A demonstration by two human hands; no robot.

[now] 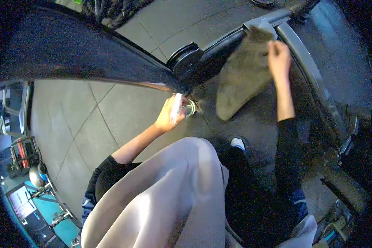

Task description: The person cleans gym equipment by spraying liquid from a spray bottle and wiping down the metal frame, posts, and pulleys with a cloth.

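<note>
Plainly, the olive-grey cloth (244, 76) draws my eye first: it is out in front of the person, to the right, between the dark round fitting (185, 57) and the silver metal bar (312, 68). Its long axis slants from the far end, by the pale corner piece (260, 27), back toward the person and a little left, where it finishes in a rounded tip over the dark floor. The right hand (279, 60) is at its upper right edge, thumb and finger curled in toward each other; blur keeps me from telling whether they really pinch the fabric. Being at the edge, that hand leaves most of the cloth's face uncovered, probably so it can spread and hang freely. The left hand (169, 115) is wrapped around a clear container (189, 108) with a white part, its fingers bent snugly about the side, I'd guess because a grip there keeps a smooth body from slipping. The container's round clear end points right, toward the cloth's side; its long axis is too foreshortened for me to tell. Pale fabric (161, 198) lies across the person's front, nearer than both hands and touching neither.
</note>
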